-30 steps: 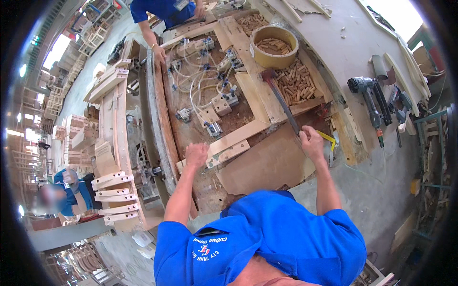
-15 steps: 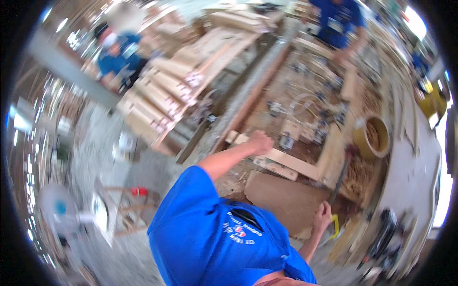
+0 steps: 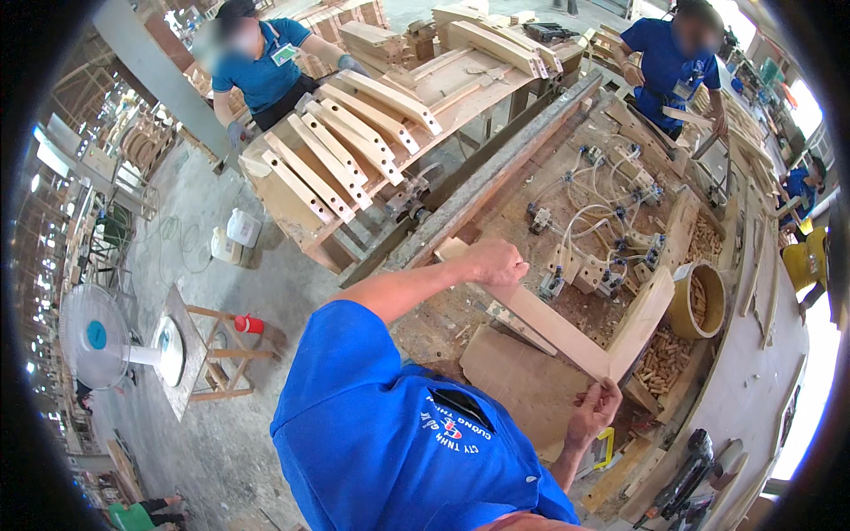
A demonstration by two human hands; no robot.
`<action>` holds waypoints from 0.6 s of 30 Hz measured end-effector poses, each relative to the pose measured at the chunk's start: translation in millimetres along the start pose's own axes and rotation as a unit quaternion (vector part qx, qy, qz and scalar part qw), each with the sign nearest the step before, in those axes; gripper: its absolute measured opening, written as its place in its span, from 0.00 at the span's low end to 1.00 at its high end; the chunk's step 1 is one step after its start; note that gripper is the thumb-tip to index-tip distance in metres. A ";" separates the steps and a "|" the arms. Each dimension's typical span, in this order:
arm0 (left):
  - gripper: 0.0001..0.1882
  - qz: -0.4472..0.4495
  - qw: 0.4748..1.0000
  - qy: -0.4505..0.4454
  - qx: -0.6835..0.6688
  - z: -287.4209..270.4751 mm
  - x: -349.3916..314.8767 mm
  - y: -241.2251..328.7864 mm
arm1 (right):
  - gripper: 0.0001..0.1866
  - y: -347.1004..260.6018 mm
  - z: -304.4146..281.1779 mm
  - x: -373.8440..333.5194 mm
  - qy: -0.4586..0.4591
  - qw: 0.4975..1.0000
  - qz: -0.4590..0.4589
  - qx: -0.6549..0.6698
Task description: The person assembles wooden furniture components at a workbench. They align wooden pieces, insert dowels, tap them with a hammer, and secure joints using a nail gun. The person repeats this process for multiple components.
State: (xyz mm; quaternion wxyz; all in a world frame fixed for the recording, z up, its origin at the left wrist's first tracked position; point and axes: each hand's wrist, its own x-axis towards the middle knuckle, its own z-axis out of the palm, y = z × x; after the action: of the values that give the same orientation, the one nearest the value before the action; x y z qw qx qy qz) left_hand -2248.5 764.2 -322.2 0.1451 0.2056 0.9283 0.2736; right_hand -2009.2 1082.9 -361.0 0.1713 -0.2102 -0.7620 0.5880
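Frame piece (image 3: 567, 323): pale bare wood, smooth, matt. Bench (image 3: 496, 292): rough, sawdust-strewn. Dowel pegs (image 3: 664, 358): unfinished wood. Shirt (image 3: 390, 442): blue cloth

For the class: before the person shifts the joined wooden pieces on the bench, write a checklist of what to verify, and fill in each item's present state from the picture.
1. Left hand grips the far end of the long wooden rail: ok.
2. Right hand touches the corner where the rail meets the shorter wooden piece: ok.
3. Corner joint fully seated: cannot tell, the fingers partly cover it.
4. White hoses and clamp fittings clear of the rail: not ok, they lie right beside it.
5. Round tub of dowels clear of the shorter piece: not ok, it stands right next to it.
6. Co-worker in blue away from the pieces: ok, at the bench's far end.
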 end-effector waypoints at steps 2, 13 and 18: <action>0.27 -0.039 0.999 -0.010 -0.035 13.3 -3.2 -3.4 | 0.11 -25.5 11.3 -6.8 0.107 0.987 -0.059 0.102; 0.21 0.102 0.863 -0.118 -0.480 104.5 58.9 168.8 | 0.40 -14.0 41.1 26.4 -0.149 0.977 -0.144 0.050; 0.21 0.133 0.898 -0.148 -0.391 76.0 100.5 258.6 | 0.31 -22.3 2.7 81.4 -0.076 0.966 -0.019 0.245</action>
State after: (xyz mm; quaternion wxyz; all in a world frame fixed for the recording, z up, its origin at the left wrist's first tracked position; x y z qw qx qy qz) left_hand -2229.0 1042.7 -252.6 0.3117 0.2923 0.6780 0.5982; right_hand -2082.6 1118.2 -338.9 0.1705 -0.1021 -0.6090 0.7678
